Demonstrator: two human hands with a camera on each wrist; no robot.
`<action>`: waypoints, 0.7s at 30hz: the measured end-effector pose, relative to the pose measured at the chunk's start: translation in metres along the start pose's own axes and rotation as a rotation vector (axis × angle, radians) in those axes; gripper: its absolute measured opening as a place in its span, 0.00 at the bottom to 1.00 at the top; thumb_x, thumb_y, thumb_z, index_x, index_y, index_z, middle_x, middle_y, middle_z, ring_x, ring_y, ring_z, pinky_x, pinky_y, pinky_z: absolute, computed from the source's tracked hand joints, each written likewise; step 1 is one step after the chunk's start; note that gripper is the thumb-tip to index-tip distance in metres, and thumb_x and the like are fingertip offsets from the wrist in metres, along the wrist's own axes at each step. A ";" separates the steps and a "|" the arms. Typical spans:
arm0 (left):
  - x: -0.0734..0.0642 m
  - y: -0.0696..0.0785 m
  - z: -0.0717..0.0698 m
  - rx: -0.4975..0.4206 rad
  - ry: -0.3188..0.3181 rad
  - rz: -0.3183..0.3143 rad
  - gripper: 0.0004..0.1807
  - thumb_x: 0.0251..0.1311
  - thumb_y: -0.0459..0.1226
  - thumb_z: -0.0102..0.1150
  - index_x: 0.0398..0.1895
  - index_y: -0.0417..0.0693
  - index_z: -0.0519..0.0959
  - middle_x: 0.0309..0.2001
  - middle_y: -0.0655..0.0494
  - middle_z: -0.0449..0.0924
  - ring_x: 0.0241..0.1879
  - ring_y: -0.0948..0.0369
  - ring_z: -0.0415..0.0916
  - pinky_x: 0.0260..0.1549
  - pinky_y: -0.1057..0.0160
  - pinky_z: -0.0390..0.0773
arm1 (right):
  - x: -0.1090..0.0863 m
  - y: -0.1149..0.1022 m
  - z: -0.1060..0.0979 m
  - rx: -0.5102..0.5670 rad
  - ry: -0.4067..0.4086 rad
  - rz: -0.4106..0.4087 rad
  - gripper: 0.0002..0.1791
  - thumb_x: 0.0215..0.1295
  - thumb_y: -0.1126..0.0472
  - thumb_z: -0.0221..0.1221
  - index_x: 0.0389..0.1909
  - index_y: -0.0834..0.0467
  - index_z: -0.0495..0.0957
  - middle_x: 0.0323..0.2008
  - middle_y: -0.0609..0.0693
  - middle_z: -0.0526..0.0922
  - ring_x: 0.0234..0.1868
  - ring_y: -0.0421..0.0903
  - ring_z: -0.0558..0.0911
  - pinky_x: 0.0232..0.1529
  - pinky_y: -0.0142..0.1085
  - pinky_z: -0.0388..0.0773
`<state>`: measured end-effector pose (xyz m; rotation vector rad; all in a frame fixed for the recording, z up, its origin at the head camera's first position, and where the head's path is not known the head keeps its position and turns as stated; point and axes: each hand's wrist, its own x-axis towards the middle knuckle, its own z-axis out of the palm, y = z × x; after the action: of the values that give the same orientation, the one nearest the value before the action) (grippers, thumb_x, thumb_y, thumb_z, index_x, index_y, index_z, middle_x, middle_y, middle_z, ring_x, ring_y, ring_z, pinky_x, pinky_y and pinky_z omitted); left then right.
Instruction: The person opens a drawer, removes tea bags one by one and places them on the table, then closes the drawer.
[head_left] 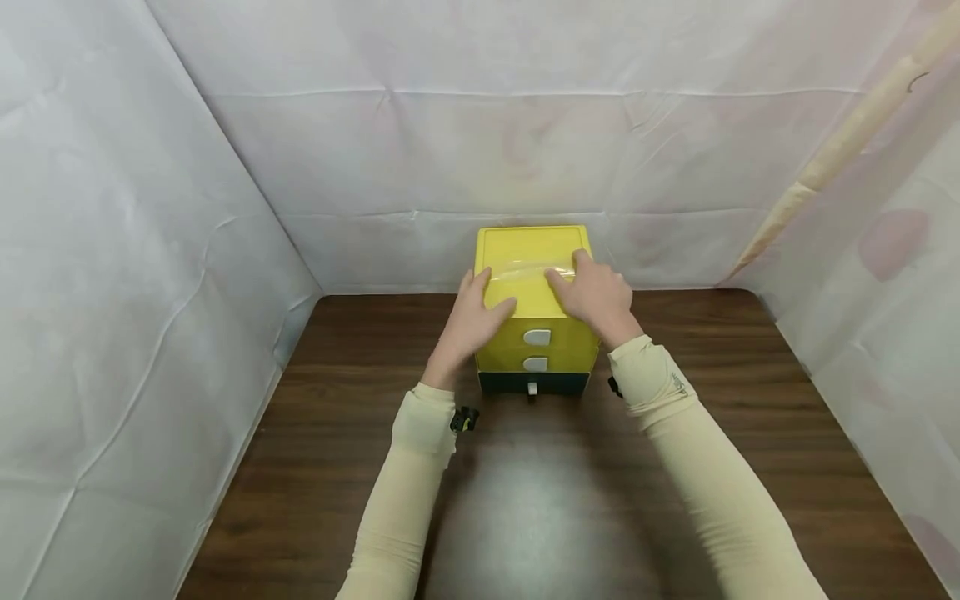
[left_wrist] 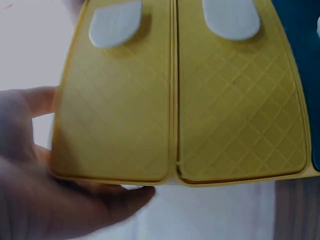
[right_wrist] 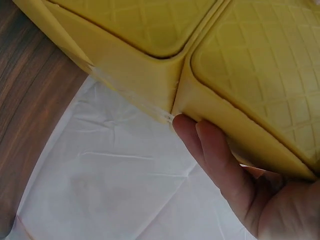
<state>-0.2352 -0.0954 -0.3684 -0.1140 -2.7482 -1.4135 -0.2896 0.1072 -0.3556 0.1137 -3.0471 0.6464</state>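
Note:
A small drawer cabinet (head_left: 535, 242) stands upright on the dark wooden table, its drawer fronts facing me. Two yellow drawers (left_wrist: 115, 100) have rounded white pulls (left_wrist: 232, 17); the bottom drawer (head_left: 495, 382) is dark green. Clear tape (head_left: 525, 271) runs across the lid and down the side. My left hand (head_left: 468, 321) grips the upper left edge, with the thumb near the front of the lid and fingers along the side. At the upper right edge my right hand (head_left: 600, 296) grips the cabinet, thumb on the lid near the tape; fingertips (right_wrist: 185, 129) press its right side.
White fabric walls (head_left: 420, 150) surround the dark wooden table (head_left: 360, 350) at the back and on both sides. A pale wrapped pole (head_left: 847, 142) slants down the back right corner. Bare tabletop extends in front of the cabinet and to both sides.

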 end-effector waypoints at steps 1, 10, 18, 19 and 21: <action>-0.004 0.001 0.001 0.043 0.016 0.005 0.40 0.65 0.54 0.54 0.76 0.48 0.56 0.76 0.44 0.40 0.72 0.46 0.48 0.64 0.43 0.58 | 0.001 0.000 0.000 0.003 -0.001 0.002 0.44 0.66 0.29 0.41 0.72 0.55 0.58 0.48 0.67 0.77 0.43 0.68 0.78 0.34 0.56 0.74; -0.017 0.004 0.015 0.208 0.139 0.048 0.37 0.59 0.55 0.63 0.70 0.54 0.68 0.75 0.43 0.48 0.60 0.43 0.68 0.47 0.43 0.74 | 0.001 0.008 -0.007 0.077 0.004 -0.058 0.41 0.68 0.32 0.41 0.75 0.52 0.56 0.68 0.60 0.65 0.65 0.65 0.64 0.57 0.63 0.63; -0.015 0.006 0.017 0.212 0.166 0.065 0.37 0.59 0.55 0.64 0.70 0.54 0.69 0.74 0.45 0.49 0.58 0.43 0.70 0.45 0.44 0.75 | -0.019 0.031 -0.005 0.247 -0.023 -0.274 0.41 0.67 0.30 0.45 0.74 0.50 0.60 0.76 0.61 0.39 0.74 0.60 0.44 0.63 0.68 0.50; -0.016 0.006 0.018 0.207 0.171 0.068 0.37 0.59 0.55 0.64 0.70 0.54 0.69 0.74 0.45 0.49 0.58 0.44 0.70 0.46 0.44 0.75 | -0.021 0.034 -0.004 0.265 -0.030 -0.298 0.42 0.66 0.30 0.46 0.74 0.50 0.60 0.76 0.60 0.37 0.74 0.60 0.43 0.63 0.67 0.51; -0.017 0.005 0.019 0.187 0.184 0.068 0.37 0.59 0.56 0.63 0.70 0.55 0.69 0.74 0.45 0.49 0.60 0.45 0.68 0.49 0.43 0.73 | -0.023 0.038 -0.001 0.290 -0.039 -0.334 0.41 0.66 0.30 0.47 0.74 0.49 0.60 0.76 0.57 0.33 0.75 0.58 0.42 0.64 0.65 0.52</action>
<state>-0.2184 -0.0775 -0.3769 -0.0658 -2.6786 -1.0860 -0.2691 0.1433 -0.3710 0.6294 -2.8435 1.0536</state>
